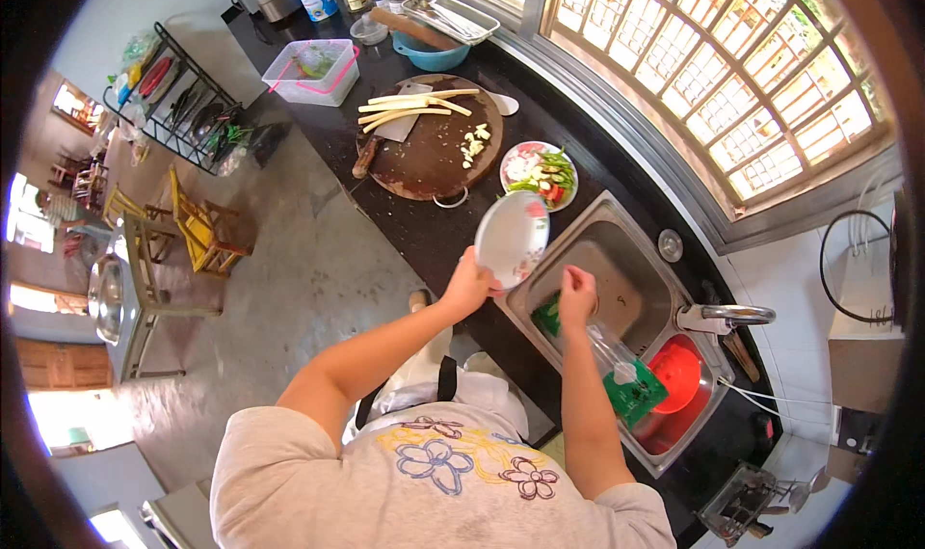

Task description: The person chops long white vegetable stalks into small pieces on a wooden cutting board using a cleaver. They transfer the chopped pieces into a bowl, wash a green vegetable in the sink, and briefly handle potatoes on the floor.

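Observation:
My left hand point(469, 285) grips the rim of a white bowl point(513, 239) with a floral pattern, tilted beside the sink's edge. Over the left basin of the steel sink point(631, 269), my right hand point(578, 296) has its fingers pressed together; what they hold, if anything, is hidden. A clear and green plastic package point(633, 387) lies across the sink divider near my right forearm. Just beyond the bowl stands a plate point(556, 168) of sliced green and red peppers with pale pieces.
A round chopping board point(414, 168) carries a cleaver point(390, 134), pale stalks point(409, 115) and chopped bits. A red basin point(679, 375) sits in the right sink basin, near the faucet point(727, 316). Farther back are a clear plastic basket point(313, 72) and a blue basin point(429, 57).

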{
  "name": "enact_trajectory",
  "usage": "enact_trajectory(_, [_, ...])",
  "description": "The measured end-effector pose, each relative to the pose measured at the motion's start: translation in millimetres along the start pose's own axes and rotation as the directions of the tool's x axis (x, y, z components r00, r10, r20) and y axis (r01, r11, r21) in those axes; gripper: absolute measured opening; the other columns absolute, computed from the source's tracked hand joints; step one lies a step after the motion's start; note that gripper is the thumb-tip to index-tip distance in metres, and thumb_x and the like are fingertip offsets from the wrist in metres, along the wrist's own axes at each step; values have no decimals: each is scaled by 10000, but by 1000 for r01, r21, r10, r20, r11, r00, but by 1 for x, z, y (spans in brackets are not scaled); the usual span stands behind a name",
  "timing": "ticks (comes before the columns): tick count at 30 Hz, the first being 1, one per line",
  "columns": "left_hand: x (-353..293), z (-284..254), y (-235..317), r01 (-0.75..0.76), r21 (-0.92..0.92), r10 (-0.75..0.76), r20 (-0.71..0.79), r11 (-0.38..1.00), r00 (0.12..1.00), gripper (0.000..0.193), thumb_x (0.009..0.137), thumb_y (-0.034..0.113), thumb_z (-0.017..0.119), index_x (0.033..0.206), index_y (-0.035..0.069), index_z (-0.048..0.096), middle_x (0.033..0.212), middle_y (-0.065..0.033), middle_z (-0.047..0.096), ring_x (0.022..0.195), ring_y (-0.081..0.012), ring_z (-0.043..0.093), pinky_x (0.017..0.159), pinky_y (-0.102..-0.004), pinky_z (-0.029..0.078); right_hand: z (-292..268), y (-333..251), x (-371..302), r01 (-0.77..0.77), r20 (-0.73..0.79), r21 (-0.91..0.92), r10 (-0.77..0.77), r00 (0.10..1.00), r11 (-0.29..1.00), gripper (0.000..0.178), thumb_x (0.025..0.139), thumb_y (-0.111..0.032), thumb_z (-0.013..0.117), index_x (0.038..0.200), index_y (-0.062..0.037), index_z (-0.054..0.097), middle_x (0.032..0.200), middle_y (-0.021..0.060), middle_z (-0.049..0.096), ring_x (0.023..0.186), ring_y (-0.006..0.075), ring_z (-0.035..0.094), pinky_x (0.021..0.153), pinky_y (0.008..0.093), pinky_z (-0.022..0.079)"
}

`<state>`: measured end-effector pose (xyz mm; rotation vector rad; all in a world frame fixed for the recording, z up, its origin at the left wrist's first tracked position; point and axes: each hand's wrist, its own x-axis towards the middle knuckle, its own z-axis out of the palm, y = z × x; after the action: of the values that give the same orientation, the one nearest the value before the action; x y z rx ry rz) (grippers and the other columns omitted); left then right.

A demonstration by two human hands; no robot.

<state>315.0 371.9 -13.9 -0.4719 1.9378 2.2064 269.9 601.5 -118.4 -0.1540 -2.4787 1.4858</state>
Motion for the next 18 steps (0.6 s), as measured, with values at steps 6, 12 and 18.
enact_trajectory(6, [-4,-141,-15,136,-224,-128,50,965,991,467,874,-66,344,1335,4,313,1184,-194,540,919,-308,666,726,-428,625,133,-48,29,-48,-61,-245,34,998,968,382,814,-166,735,1138,8,631,1197,163,523,1056,304,527,868,397,466])
enact_trajectory(12, [-7,-221,-10,247,-209,-243,47,946,969,444,909,-34,340,1351,-71,328,1216,-242,542,988,-373,650,793,-433,620,209,-70,37,-269,-361,-415,114,926,869,513,718,-243,835,1110,23,638,1177,159,509,1089,353,452,914,457,415])
enact_trajectory(18, [10,-238,0,325,-233,-301,132,917,944,446,887,-44,370,1331,-75,339,1237,-226,521,1019,-346,635,746,-445,632,237,-81,40,-250,-410,-423,61,910,871,273,721,-154,808,969,-67,731,1059,101,561,997,320,505,891,442,424])
